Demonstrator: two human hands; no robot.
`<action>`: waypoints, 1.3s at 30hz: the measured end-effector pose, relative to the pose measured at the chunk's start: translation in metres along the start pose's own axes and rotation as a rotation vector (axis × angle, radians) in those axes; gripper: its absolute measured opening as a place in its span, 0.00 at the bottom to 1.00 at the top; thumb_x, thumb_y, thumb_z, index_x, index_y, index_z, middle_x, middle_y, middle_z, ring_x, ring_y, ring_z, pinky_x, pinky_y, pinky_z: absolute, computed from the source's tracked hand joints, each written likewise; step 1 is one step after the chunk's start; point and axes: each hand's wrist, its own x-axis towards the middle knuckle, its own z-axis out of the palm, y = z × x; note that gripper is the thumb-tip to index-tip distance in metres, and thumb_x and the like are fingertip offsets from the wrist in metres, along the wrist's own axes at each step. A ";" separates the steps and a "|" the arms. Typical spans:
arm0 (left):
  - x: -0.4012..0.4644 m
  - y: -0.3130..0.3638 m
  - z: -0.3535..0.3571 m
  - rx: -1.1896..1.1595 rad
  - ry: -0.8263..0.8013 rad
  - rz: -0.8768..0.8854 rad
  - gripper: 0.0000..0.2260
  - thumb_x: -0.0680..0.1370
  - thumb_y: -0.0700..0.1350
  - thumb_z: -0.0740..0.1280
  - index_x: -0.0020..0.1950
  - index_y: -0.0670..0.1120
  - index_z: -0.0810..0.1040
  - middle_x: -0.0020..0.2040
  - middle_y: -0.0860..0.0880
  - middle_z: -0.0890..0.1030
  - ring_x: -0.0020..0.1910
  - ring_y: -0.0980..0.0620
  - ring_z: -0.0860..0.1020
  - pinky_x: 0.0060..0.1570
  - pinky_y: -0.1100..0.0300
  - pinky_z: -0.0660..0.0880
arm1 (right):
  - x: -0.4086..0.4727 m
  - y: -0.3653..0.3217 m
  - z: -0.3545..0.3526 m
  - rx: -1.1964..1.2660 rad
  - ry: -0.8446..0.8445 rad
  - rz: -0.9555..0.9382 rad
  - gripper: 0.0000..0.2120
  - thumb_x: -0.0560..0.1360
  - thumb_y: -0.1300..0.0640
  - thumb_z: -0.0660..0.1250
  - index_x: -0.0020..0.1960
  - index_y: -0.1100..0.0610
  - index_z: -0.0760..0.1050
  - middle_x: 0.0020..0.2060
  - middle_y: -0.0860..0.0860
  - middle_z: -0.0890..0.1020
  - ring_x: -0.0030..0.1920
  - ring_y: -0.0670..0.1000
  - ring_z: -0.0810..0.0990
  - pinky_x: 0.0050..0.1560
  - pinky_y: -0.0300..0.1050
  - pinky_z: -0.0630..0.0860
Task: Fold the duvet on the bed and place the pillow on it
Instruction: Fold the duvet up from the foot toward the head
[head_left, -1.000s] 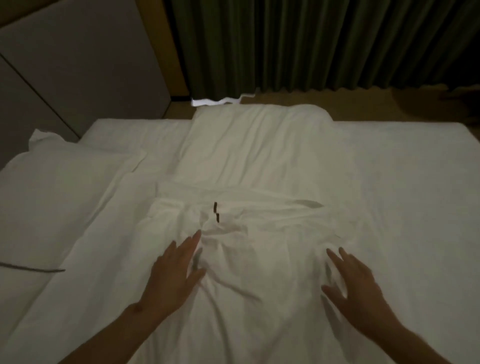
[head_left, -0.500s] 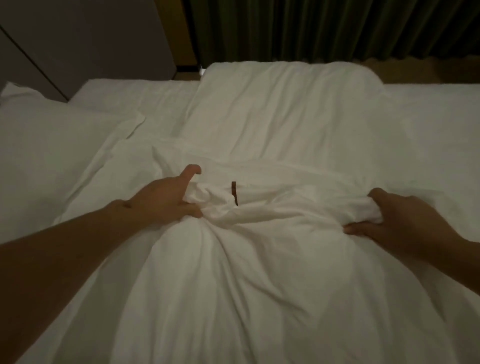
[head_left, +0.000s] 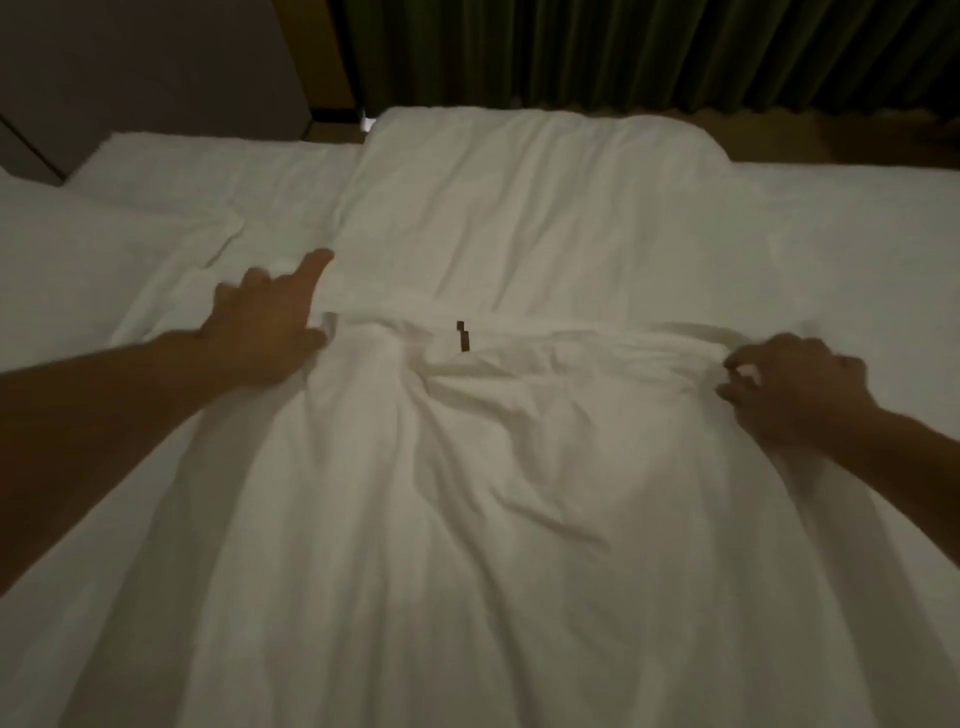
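Folding is under way but incomplete. The duvet (head_left: 467, 493) lies along the middle of the bed (head_left: 857, 260), with one folded edge bunched across it between the hands. The left hand (head_left: 265, 327) rests at that edge, forefinger extended; whether it grips the cloth cannot be told. The right hand (head_left: 789, 384) pinches the edge with curled fingers. Remaining, by judgement: complete the folds, then place the pillow (head_left: 93, 260), now lying left of the duvet, on top.
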 end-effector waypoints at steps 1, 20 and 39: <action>-0.005 -0.012 0.010 -0.150 -0.035 -0.056 0.40 0.78 0.49 0.70 0.79 0.58 0.46 0.68 0.42 0.74 0.67 0.36 0.70 0.65 0.43 0.65 | -0.002 0.005 0.008 0.053 -0.014 0.025 0.14 0.75 0.41 0.65 0.56 0.46 0.78 0.55 0.52 0.79 0.57 0.58 0.76 0.60 0.56 0.66; -0.014 0.044 0.014 -0.303 0.297 -0.187 0.30 0.79 0.53 0.65 0.78 0.50 0.57 0.74 0.38 0.66 0.74 0.37 0.61 0.71 0.37 0.61 | -0.021 -0.017 0.006 0.345 0.264 0.164 0.21 0.78 0.44 0.57 0.65 0.56 0.71 0.66 0.60 0.72 0.67 0.63 0.68 0.67 0.62 0.62; -0.093 0.041 0.158 0.202 0.064 0.151 0.30 0.79 0.69 0.42 0.80 0.62 0.46 0.82 0.46 0.46 0.79 0.35 0.43 0.67 0.23 0.47 | -0.025 -0.019 0.118 0.281 0.108 0.105 0.30 0.78 0.34 0.42 0.78 0.40 0.48 0.79 0.49 0.52 0.78 0.55 0.50 0.72 0.71 0.45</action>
